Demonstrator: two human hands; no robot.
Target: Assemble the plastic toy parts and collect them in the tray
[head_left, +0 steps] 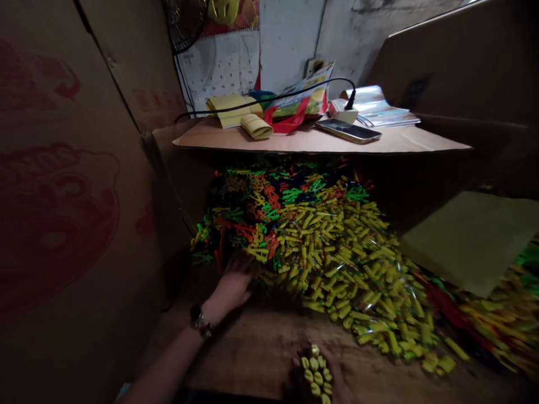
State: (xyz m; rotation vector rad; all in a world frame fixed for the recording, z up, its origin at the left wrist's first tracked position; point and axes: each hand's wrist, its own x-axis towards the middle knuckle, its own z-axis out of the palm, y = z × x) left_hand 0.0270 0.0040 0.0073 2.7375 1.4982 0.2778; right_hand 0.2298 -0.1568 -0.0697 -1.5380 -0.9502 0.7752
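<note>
My left hand [231, 287], with a watch [200, 320] on its wrist, reaches to the near left edge of a heap of small green, orange and yellow plastic pieces [263, 216]. Its fingertips are dark and blurred against them, so I cannot make out whether they grip anything. At the bottom of the view my right hand [337, 376] is wrapped round a bundle of yellow tubes [315, 371], their ends facing me. Between and beyond my hands spreads a big pile of similar yellow tubes [349, 258], some with shiny clear wrapping.
A cardboard shelf [295, 144] overhangs the pile, carrying a phone [348, 131], a charger with a black cable, a bag and folded yellow paper. Cardboard walls [63, 224] rise on both sides. A yellowish sheet [467, 241] lies over more pieces at right.
</note>
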